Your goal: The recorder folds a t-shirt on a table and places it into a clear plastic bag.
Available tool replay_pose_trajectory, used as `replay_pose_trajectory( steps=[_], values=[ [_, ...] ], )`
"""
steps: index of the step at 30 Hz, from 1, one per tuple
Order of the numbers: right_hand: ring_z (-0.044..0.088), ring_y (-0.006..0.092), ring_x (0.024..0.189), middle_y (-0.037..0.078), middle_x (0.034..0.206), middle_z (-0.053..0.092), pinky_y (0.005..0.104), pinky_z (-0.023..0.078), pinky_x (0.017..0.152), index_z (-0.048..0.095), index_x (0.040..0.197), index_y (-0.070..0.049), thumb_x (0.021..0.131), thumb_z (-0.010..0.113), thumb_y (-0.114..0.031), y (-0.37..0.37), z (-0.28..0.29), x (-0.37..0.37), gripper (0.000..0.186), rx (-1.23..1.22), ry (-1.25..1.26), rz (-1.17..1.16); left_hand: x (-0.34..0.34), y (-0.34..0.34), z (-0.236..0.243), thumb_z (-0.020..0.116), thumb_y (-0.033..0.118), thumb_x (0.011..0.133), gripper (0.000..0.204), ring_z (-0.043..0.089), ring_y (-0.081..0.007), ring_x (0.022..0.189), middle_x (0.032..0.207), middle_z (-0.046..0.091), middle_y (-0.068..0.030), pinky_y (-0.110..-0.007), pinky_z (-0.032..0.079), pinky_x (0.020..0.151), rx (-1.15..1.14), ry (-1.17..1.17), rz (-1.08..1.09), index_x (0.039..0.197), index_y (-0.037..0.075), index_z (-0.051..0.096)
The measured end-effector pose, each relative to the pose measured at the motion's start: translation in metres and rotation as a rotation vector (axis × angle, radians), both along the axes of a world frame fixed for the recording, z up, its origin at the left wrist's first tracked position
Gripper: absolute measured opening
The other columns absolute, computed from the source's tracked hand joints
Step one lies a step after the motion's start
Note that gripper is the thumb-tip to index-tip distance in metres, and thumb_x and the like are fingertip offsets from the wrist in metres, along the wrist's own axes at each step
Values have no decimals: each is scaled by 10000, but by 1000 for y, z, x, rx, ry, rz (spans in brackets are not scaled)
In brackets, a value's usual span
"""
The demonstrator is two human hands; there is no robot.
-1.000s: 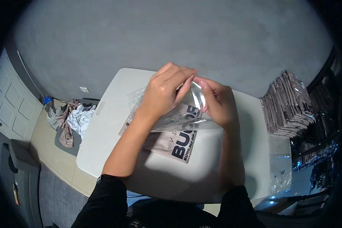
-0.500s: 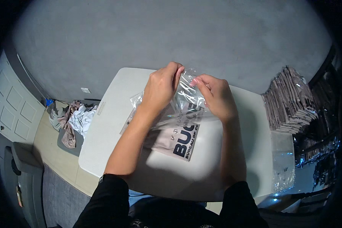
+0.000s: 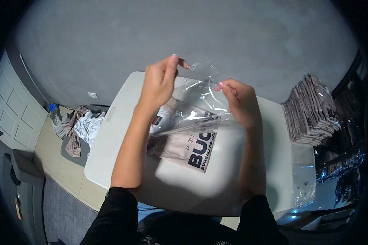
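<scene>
A clear plastic bag (image 3: 198,92) is spread between my hands above the white table. My right hand (image 3: 242,102) pinches its right edge between thumb and fingers. On the other side, my left hand (image 3: 159,83) is curled, with a fingertip at the bag's upper left edge. Below the bag lies a folded beige garment (image 3: 178,148) with large dark lettering, seen partly through the film. Whether any of it is inside the bag, I cannot tell. A white patch with a small dark label (image 3: 156,120) shows beside my left wrist.
A tall stack of bagged folded garments (image 3: 310,112) stands by the right end of the table (image 3: 124,96), with shiny clear bags (image 3: 304,185) nearer me. At left, loose clothes (image 3: 84,126) lie on a grey seat. A grey wall (image 3: 184,32) rises behind.
My hands have moved apart, the left one up and to the left. The bag, bunched up before, is now stretched wider. More of the garment under it shows.
</scene>
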State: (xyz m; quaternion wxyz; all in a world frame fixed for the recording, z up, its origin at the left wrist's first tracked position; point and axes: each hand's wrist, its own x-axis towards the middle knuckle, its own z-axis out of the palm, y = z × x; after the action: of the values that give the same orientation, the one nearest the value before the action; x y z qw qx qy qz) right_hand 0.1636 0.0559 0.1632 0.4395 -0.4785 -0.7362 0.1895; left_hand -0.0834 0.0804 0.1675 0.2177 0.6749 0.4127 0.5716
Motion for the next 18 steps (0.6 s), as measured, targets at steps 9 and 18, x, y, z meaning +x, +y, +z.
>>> replay_pose_trajectory(
  steps=[9,18],
  values=[
    [524,115,448,59,545,563,318,417,484,744,970,-34,1018,617,-260,-4,7,-7,263,27,125,-123,30,2,-16,787,189,903,207,633,-302,773,887,687,-127,-395,522,739,544,316,294,993,13,724],
    [631,86,625,42,685,692,268,512,607,734,974,-29,818,860,-128,1,-10,1,224,73,39,241,7,20,-21,743,154,975,236,583,-162,557,698,659,-141,-325,480,558,487,60,491,860,-26,642]
  ],
)
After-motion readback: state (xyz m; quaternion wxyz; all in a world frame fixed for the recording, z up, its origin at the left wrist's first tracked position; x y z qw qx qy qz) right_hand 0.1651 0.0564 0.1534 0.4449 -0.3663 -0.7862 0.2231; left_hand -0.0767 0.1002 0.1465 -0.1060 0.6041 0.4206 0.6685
